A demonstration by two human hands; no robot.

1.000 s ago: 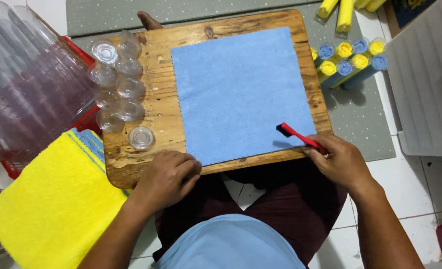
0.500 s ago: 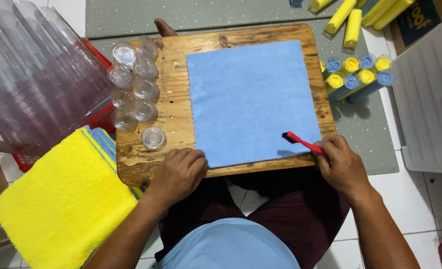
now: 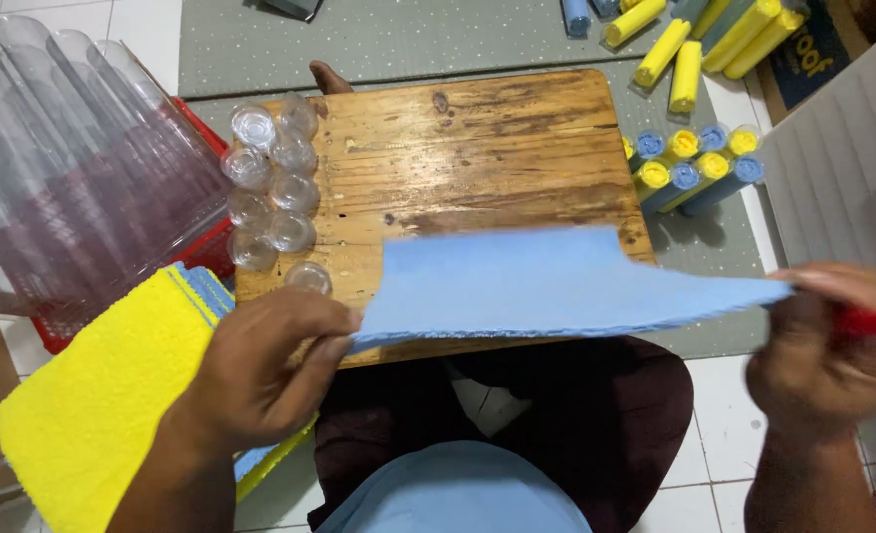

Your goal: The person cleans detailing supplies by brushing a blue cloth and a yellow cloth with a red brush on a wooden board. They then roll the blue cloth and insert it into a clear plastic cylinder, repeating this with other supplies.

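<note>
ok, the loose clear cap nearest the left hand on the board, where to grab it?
Pinch the clear cap across its round rim from straight above. It sits flat on the wooden board, slightly apart from the cap cluster, and the left hand and blue cloth crowd its near side.

- The blue cloth (image 3: 556, 281) is seen as soft, matt fabric with a fine nap
- The wooden board (image 3: 477, 148) is shown worn and grainy, with knots, dark stains and a dull sheen
- The small cups (image 3: 270, 188) at the left are made of clear, glossy plastic
- The tall tubes (image 3: 73, 168) at the far left are likewise clear, shiny plastic
- The yellow towel (image 3: 92, 415) is presented as thick, fluffy, matt cloth
- The red handle (image 3: 872, 321) looks like smooth plastic, though it is blurred
- The grey mat (image 3: 388, 39) appears matt and speckled
</note>
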